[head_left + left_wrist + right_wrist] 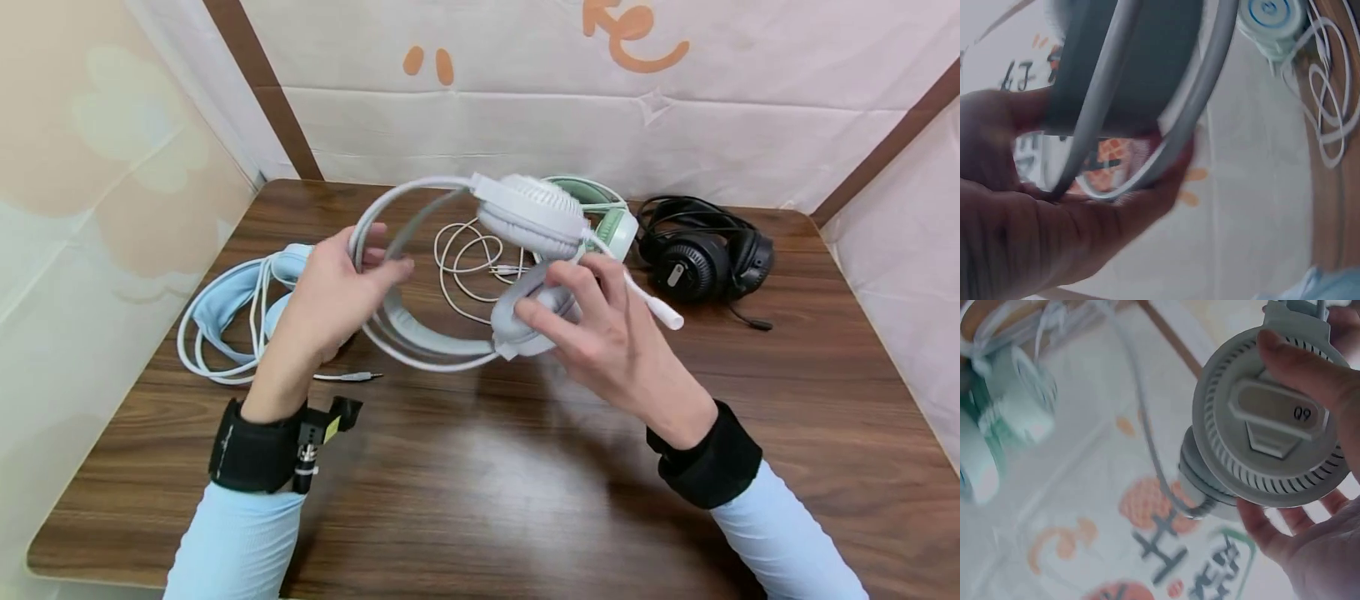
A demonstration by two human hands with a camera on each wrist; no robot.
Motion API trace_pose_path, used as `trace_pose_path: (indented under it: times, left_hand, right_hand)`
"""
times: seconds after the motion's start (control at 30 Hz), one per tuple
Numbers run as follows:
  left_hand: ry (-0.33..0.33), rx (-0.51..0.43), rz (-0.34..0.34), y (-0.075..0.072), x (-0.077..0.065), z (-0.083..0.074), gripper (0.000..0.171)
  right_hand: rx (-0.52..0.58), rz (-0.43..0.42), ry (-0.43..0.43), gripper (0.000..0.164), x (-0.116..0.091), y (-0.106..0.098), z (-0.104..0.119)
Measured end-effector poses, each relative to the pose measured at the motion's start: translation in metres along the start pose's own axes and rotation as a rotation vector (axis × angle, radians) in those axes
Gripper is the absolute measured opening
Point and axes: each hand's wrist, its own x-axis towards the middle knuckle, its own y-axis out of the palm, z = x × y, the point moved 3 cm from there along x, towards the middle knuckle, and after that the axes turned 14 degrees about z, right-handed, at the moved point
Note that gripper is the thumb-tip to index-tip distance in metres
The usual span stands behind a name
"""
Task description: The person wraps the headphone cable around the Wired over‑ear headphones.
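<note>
A white over-ear headset (pixel 532 218) is held up over the wooden table by both hands, tilted on its side. My left hand (pixel 330 292) grips the top of the headband, thumb on the inner side; the left wrist view shows the grey padded strap (pixel 1147 69) and the thin outer bands in that hand. With fingers and thumb, my right hand (pixel 615 342) holds the lower ear cup. An ear cup (pixel 1272 440) marked "Q9" fills much of the right wrist view. The microphone boom (pixel 637 293) points out to the right from the upper ear cup.
On the left lies a light blue headset (pixel 217 312) wrapped in its cable, with an audio plug (pixel 358 377) in front. Behind the white headset stand a green and white headset (pixel 618 232) and a loose white cable (pixel 446 271). A black headset (pixel 693 260) lies back right.
</note>
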Motion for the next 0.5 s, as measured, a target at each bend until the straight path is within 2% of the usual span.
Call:
trace_pose_path:
  times: [0.07, 0.13, 0.23, 0.3, 0.37, 0.4, 0.43, 0.5]
  left_hand:
    - [0.070, -0.218, -0.002, -0.002, 0.008, 0.001, 0.031]
    - [0.133, -0.444, 0.001, -0.001, 0.016, 0.001, 0.018]
    - [0.224, -0.693, -0.038, 0.003, 0.021, 0.002, 0.014]
    - [0.294, -0.798, -0.079, 0.004, 0.022, 0.001, 0.014]
    - [0.380, -0.899, -0.092, 0.002, 0.021, -0.001, 0.018]
    - [0.418, -0.949, -0.084, 0.001, 0.020, -0.003, 0.020]
    - [0.452, -0.992, -0.069, 0.000, 0.019, -0.004, 0.022]
    - [0.503, -1.079, -0.038, -0.004, 0.016, -0.006, 0.022]
  right_hand:
    - [-0.048, -0.056, -0.014, 0.033, 0.007, -0.009, 0.000]
    - [-0.065, -0.101, -0.028, 0.034, 0.013, -0.015, 0.000]
    - [-0.109, -0.167, -0.038, 0.045, 0.018, -0.017, -0.004]
    - [-0.059, -0.253, -0.010, 0.050, 0.020, -0.013, -0.010]
    - [0.082, -0.358, 0.083, 0.056, 0.018, -0.006, -0.022]
    - [0.191, -0.396, 0.140, 0.061, 0.017, -0.001, -0.030]
    - [0.331, -0.409, 0.196, 0.069, 0.015, 0.004, -0.039]
    - [0.683, -0.341, 0.318, 0.077, 0.010, 0.015, -0.056]
